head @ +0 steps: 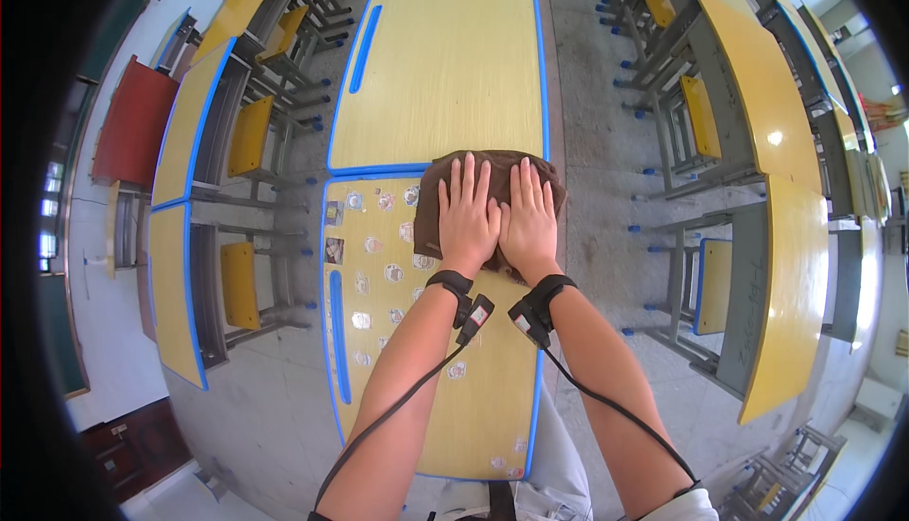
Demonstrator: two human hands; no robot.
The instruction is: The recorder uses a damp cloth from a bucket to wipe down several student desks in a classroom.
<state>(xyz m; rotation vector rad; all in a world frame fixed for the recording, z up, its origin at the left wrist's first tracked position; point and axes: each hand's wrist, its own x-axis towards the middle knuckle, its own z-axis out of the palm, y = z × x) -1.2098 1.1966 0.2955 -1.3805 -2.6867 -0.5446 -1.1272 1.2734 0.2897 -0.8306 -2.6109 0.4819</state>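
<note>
A brown cloth (428, 219) lies folded across the far right part of a yellow school desk (440, 322) with blue edging. It reaches over the seam onto the desk beyond and up to the right edge. My left hand (469, 215) presses flat on it, palm down, fingers spread and pointing away from me. Beside it, my right hand (529, 219) rests palm down on the same cloth, its thumb touching or nearly touching the left thumb. Neither hand grips the fabric. Several stickers (393, 273) dot the near desk, and the cloth partly covers some of them.
Another yellow desk (447, 59) adjoins the far side. Desk rows with stools stand left (170, 272) and right (788, 294), across grey floor aisles (593, 237). Black wrist straps with cables (419, 382) run along both forearms. A blue pencil groove (339, 336) lines the near desk's left side.
</note>
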